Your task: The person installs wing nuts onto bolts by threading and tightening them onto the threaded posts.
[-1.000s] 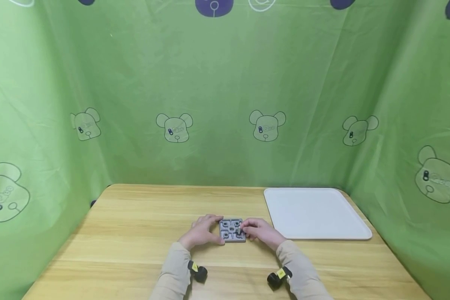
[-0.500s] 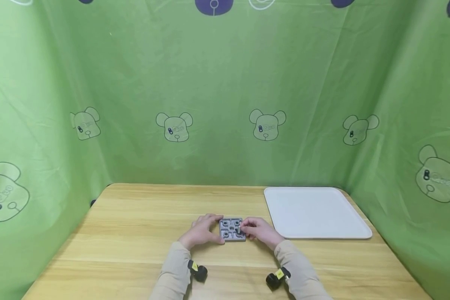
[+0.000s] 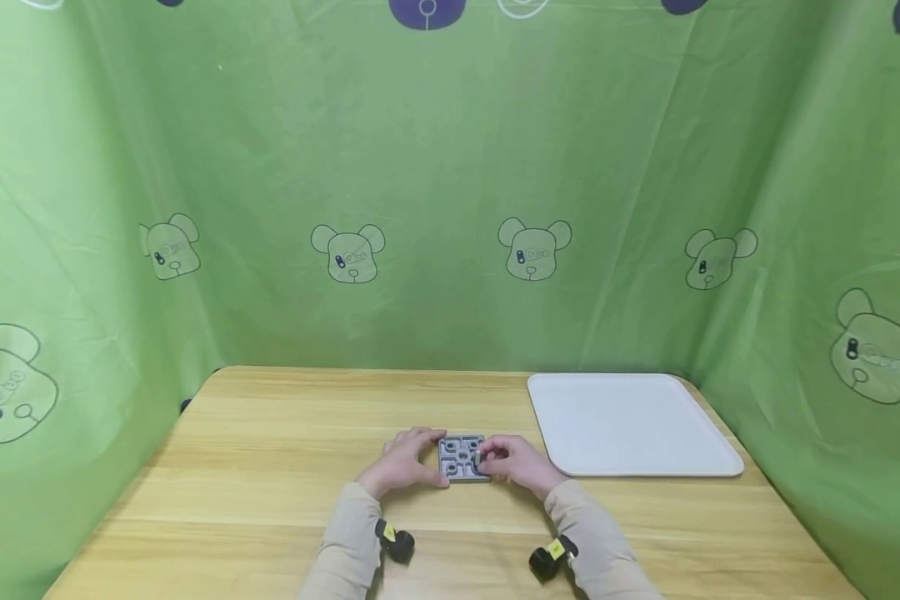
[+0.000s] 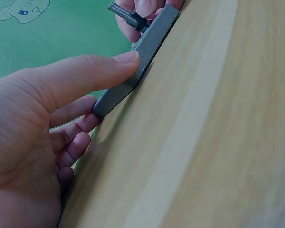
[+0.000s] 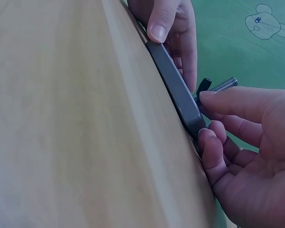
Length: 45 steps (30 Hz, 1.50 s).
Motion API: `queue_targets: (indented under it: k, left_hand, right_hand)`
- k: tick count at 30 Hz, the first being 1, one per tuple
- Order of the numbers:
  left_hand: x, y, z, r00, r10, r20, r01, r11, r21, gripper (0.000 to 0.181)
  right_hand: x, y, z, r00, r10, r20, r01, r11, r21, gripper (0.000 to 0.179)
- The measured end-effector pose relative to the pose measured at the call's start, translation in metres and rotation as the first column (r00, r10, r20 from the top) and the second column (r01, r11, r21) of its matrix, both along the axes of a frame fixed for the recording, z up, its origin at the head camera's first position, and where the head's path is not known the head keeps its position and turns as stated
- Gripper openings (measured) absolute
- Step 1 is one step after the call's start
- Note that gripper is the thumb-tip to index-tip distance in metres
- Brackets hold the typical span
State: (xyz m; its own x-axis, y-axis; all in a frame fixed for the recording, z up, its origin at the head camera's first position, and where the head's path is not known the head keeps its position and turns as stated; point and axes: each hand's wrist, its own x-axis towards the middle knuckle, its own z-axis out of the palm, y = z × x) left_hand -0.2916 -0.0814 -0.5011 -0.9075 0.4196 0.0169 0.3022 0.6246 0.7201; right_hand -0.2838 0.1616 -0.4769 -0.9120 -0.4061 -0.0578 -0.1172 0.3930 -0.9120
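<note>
A square grey plate (image 3: 463,478) with moulded channels lies on the table. My left hand (image 3: 401,462) holds it at its left side, with the thumb (image 4: 126,59) pressed on the near edge and the fingers round the far side. From the plate's right part rises a threaded bolt (image 4: 122,14), tilted in both wrist views. Low on the bolt sits a dark wing nut (image 5: 204,86). My right hand (image 3: 521,462) pinches this nut between thumb and forefinger, its other fingers curled beside the plate's right edge. The fingers partly hide the nut.
A white tray (image 3: 633,425) lies at the back right of the wooden table (image 3: 285,450), just beyond the right hand. Green curtains (image 3: 435,333) with bear prints surround the table at the back and sides. A small black camera is strapped to each wrist.
My right thumb and fingers have shifted slightly at the wing nut, the thumb now lower over the plate's right edge. The left hand and plate stay put.
</note>
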Motion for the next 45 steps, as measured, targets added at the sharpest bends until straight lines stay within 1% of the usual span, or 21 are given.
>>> queue_targets:
  k: [6, 9, 17, 22, 27, 32, 38, 41, 45]
  left_hand:
    - [-0.002, 0.0, -0.001, 1.0, -0.001, 0.002, 0.001, 1.0, -0.008, 0.088]
    - [-0.002, 0.0, -0.002, 1.0, 0.0, 0.001, 0.0, 1.0, -0.009, 0.088]
    - [-0.001, 0.001, 0.0, 1.0, -0.002, -0.003, 0.002, 1.0, -0.015, 0.087]
    - [-0.001, 0.0, 0.0, 1.0, -0.006, -0.007, 0.006, 1.0, -0.016, 0.087]
    - [-0.001, 0.0, -0.001, 1.0, -0.003, -0.007, 0.003, 1.0, -0.017, 0.087]
    - [-0.001, 0.001, -0.003, 1.0, 0.003, -0.004, -0.003, 1.0, -0.028, 0.087]
    - [-0.002, 0.001, -0.004, 1.0, 0.008, 0.0, -0.008, 1.0, -0.016, 0.087]
    - [-0.002, 0.001, -0.003, 1.0, 0.006, 0.0, -0.006, 1.0, -0.015, 0.087]
    - [-0.002, 0.001, -0.002, 1.0, 0.005, -0.008, -0.005, 1.0, -0.022, 0.087]
  right_hand:
    - [-0.008, 0.0, -0.015, 1.0, -0.025, -0.008, 0.025, 1.0, 0.018, 0.025]
    - [-0.01, 0.0, -0.019, 0.999, -0.04, -0.01, 0.04, 0.999, 0.019, 0.024]
    - [-0.009, -0.005, -0.02, 0.994, -0.114, -0.003, 0.114, 0.993, 0.042, 0.022]
    - [-0.008, -0.008, -0.019, 0.99, -0.139, -0.024, 0.14, 0.988, 0.061, 0.022]
    - [-0.011, -0.005, -0.022, 0.994, -0.105, -0.042, 0.107, 0.992, 0.065, 0.023]
    - [-0.015, 0.003, -0.026, 0.999, -0.032, -0.015, 0.033, 0.999, 0.029, 0.027]
    - [-0.017, 0.011, -0.026, 0.999, 0.051, 0.011, -0.05, 0.998, -0.034, 0.031]
    - [-0.019, 0.014, -0.026, 0.997, 0.07, 0.028, -0.068, 0.996, -0.066, 0.032]
    - [-0.019, 0.017, -0.026, 0.996, 0.07, 0.059, -0.064, 0.993, -0.102, 0.031]
